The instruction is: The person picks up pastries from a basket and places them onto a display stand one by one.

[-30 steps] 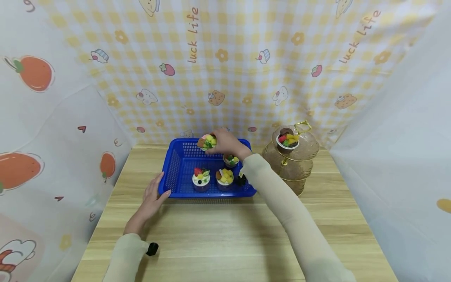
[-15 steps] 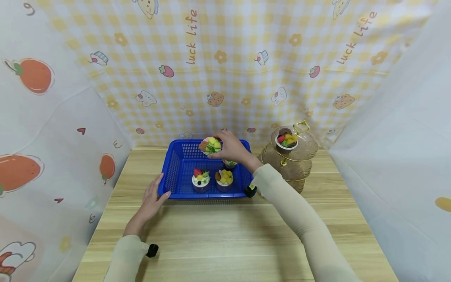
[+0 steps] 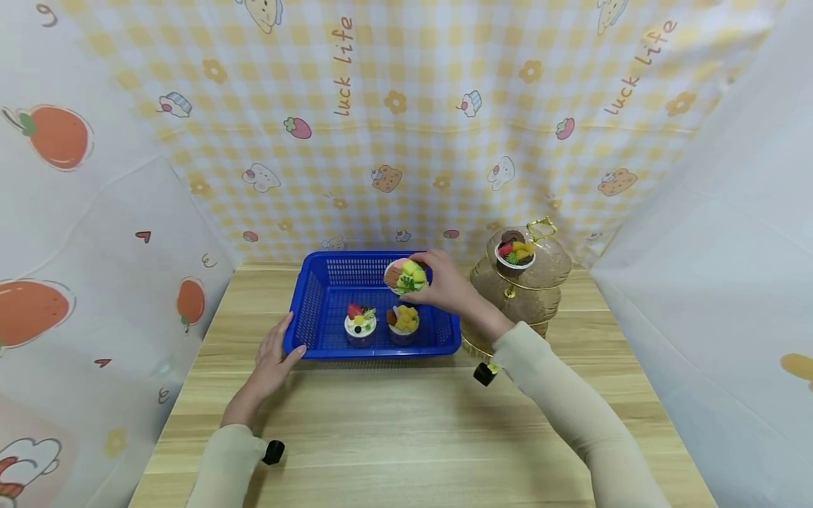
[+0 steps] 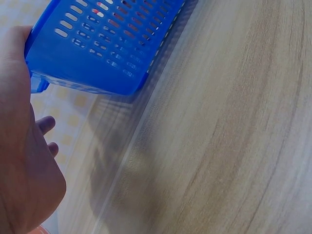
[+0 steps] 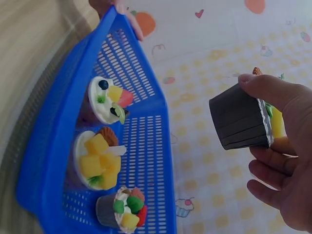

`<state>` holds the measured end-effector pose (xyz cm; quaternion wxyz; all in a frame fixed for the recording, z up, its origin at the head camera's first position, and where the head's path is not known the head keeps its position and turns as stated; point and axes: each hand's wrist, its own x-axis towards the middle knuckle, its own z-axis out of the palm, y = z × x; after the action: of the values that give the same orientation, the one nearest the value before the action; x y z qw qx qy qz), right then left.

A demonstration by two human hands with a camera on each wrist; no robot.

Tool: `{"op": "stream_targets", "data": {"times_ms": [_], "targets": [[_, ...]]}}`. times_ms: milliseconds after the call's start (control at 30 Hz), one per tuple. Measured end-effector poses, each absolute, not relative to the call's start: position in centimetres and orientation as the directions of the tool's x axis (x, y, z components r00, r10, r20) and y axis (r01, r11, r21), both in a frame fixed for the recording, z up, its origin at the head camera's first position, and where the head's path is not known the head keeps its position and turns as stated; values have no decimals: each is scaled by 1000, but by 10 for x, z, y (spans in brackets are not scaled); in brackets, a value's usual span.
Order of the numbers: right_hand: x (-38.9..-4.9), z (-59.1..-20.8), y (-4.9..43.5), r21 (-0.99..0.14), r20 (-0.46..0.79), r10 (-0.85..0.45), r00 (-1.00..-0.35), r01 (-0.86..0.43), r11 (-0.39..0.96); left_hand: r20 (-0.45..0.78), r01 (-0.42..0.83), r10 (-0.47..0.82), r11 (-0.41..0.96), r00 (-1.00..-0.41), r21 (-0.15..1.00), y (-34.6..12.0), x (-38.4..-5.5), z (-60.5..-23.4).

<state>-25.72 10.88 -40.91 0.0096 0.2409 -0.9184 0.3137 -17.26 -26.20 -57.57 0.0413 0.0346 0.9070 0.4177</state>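
Observation:
My right hand (image 3: 447, 286) holds a cupcake (image 5: 239, 119) above the back right of a blue plastic basket (image 3: 381, 352). Thumb and fingers pinch its dark brown cup near the rim; the fruit and biscuit topping faces up in the head view. At the basket's front left corner, my left hand (image 3: 274, 356) grips the rim, thumb at the front and fingers along the left side. Inside stand a strawberry-topped cupcake (image 3: 360, 327) and a cupcake with yellow cubes (image 3: 403, 325). Another small cupcake (image 5: 124, 209) lies beside them in the right wrist view; my right hand hides it in the head view.
Right of the basket stands a tiered stand (image 3: 549, 271) with amber translucent plates and gold trim. One chocolate cupcake (image 3: 514, 254) is on its top plate. Wooden tabletop (image 3: 381, 430) spreads in front. A checked cloth (image 3: 432, 141) hangs behind.
My right hand has moved right and slightly towards me with the cupcake, from the basket's back middle to its back right. My left hand stays at the corner.

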Motion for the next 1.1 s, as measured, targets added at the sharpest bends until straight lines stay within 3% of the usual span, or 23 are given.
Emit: {"op": "stream_targets", "data": {"times_ms": [267, 533, 1100], "targets": [[-223, -408, 148, -643, 176, -357, -918, -381, 664, -30, 45, 105, 640, -994, 767, -261, -173, -577], [-194, -415, 186, -631, 212, -264, -941, -338, 698, -34, 36, 97, 641, -995, 767, -261, -173, -577], [-167, -395, 238, -616, 411, -161, -897, -404, 677, -47, 25, 96, 640, -994, 768, -261, -174, -576]]}}
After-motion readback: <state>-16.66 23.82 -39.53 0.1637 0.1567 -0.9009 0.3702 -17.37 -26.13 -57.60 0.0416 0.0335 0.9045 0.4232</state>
